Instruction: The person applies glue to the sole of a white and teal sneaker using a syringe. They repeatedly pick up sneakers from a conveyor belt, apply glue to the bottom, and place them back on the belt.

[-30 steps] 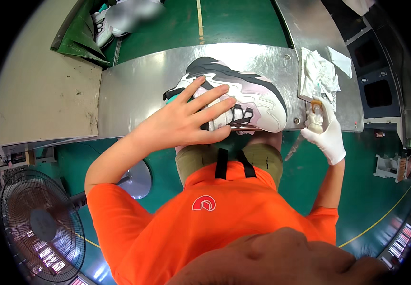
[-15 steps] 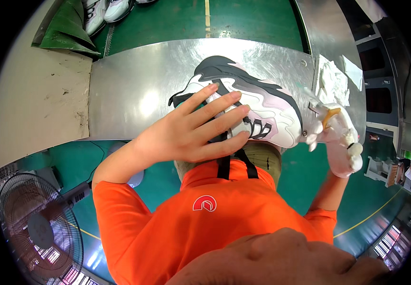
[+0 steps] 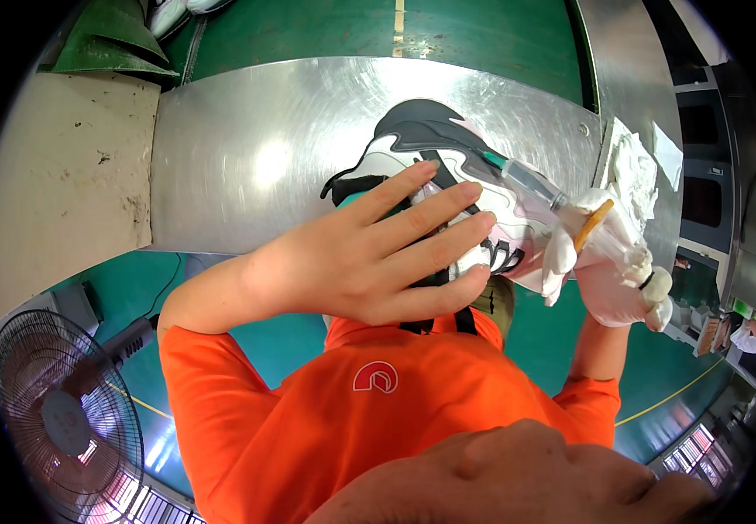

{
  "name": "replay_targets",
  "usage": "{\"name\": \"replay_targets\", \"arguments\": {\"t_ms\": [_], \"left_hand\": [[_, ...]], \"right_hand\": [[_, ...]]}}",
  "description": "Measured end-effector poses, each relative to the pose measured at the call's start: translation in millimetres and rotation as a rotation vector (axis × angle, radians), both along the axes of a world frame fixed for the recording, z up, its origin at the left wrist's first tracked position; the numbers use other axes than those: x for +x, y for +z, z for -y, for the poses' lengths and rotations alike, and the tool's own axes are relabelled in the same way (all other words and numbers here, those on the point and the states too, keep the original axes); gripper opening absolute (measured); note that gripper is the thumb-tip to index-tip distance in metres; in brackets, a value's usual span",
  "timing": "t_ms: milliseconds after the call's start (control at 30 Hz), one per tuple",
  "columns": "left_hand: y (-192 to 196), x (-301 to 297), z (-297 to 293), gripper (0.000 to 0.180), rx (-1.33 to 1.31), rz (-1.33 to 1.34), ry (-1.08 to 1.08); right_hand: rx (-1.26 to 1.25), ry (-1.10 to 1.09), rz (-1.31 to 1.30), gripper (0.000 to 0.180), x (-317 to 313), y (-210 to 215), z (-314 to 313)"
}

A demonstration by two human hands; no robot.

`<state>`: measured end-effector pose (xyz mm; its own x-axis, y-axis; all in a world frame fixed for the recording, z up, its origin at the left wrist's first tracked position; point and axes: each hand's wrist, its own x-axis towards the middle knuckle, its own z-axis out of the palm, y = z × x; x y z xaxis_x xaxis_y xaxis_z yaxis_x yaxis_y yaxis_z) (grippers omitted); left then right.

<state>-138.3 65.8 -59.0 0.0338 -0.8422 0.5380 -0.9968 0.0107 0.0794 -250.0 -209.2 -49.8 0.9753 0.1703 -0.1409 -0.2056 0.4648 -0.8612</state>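
A white, black and pale pink sneaker (image 3: 422, 131) lies on its side on the metal bench, its sole edge facing away from me. My bare left hand (image 3: 369, 249) rests over its upper and laces, fingers spread. In a white glove, my right hand (image 3: 601, 262) is closed around a clear syringe (image 3: 533, 185) with a green needle hub. The syringe slants to the left, and its tip meets the sneaker near the seam between the dark sole and the white sidewall. An amber-coloured band (image 3: 594, 225) shows at the gloved fingers. The glove hides the syringe's back end.
White crumpled cloths (image 3: 631, 179) lie on the right of the metal bench (image 3: 221, 148). Beyond it runs a green conveyor belt (image 3: 308, 31), with shoes (image 3: 168, 16) beside a green flap (image 3: 116, 44). A beige panel (image 3: 72, 175) adjoins at left; a fan (image 3: 68, 419) stands lower left.
My right hand has brought the syringe leftward, and its tip is now at the sneaker's sole edge. My left hand stays spread on the sneaker. The whole view has shifted slightly.
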Motion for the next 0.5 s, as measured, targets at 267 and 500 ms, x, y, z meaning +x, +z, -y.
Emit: {"name": "replay_targets", "arguments": {"t_ms": [267,500], "left_hand": [[1.3,1.3,-1.1,0.018,0.011,0.013,-0.004],[2.6,1.1,0.0,0.019,0.014,0.015,-0.001]], "right_hand": [[-0.016,-0.018,-0.044,0.121,-0.2,1.6,2.1],[-0.009,-0.088,-0.072,0.12,-8.8,-3.3,5.0]]}}
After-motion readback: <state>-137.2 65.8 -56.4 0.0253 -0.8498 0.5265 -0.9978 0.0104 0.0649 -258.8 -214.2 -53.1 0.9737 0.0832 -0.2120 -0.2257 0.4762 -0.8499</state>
